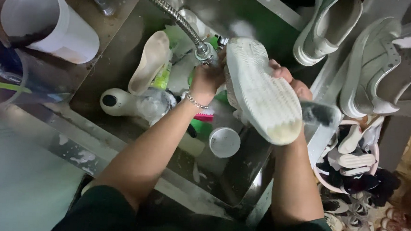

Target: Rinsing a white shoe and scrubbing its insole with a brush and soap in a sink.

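Shoe (262,93), sole up, over the sink (239,179) at centre. Your right hand (290,82) grips its far side; your left hand (208,77), at nine o'clock, closes round the hose nozzle (204,51). Wet, likely slippery: hold the stiff sole edge.

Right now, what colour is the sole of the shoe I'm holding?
The sole is white, yellowed at one end, in the head view.

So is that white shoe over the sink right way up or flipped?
Flipped: the white shoe shows its ridged sole to the camera, held between the left hand and the right hand.
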